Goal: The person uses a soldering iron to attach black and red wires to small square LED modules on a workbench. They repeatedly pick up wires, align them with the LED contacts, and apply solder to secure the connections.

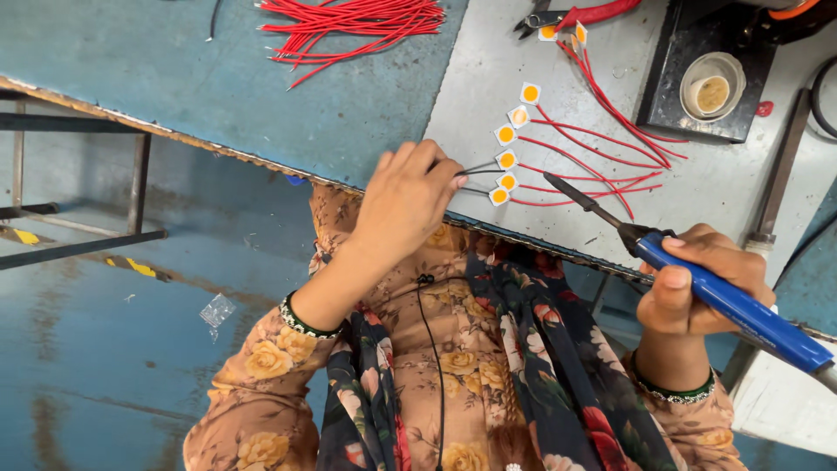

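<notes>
Step in hand, as judged: soldering red leads onto small LED chips. Landmark: the row of white square chips with yellow centres (510,148) on the grey metal sheet (488,70).

Left hand (405,205) sits just left of the row's lower end, fingers pinched on thin tweezers (479,167) whose tips meet the lower chips. Right hand (697,279), lower right of the row, is clenched round the blue handle of a soldering iron (663,257); its dark tip points toward the row but stands apart from it.

Red wires (593,157) run rightward from the chips. A loose bundle of red wires (349,22) lies upper left of the row; a black stand with a round tin (711,92) lies to the right.

Next move calls for a steady tip on one pad while the tweezers pin that chip.

Hard to make out: which chip is gripped, any solder. Pliers (575,16) cut off at the top edge.
</notes>
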